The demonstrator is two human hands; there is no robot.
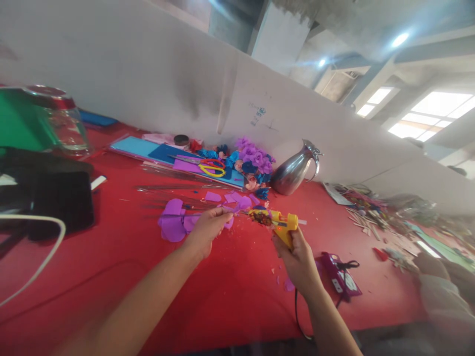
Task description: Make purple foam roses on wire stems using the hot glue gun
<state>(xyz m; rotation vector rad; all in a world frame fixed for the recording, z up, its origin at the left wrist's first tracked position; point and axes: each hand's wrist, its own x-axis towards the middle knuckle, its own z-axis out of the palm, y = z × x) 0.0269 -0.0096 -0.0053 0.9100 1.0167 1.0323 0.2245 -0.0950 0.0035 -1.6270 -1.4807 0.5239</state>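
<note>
My left hand (210, 225) pinches a thin wire stem (174, 216), with a small purple paper petal (243, 202) by the fingertips. Whether that petal is fixed to the stem I cannot tell. In my right hand (297, 254) is a yellow hot glue gun (284, 227), a clear glue stick at its back and its dark, stained nozzle end pointing left toward the stem. Rounded purple paper pieces (172, 220) lie under and beside my left hand. More purple scraps (213, 197) rest behind it, among thin wires.
Scissors (213, 168) lie on coloured paper at the back, beside purple paper flowers (254, 155) and a metal jug (293, 170). A purple power strip (339, 274) is right of my right hand. Left stand a dark screen (61, 202) and a jar (65, 123). Another person's arm (440, 287) reaches in at right.
</note>
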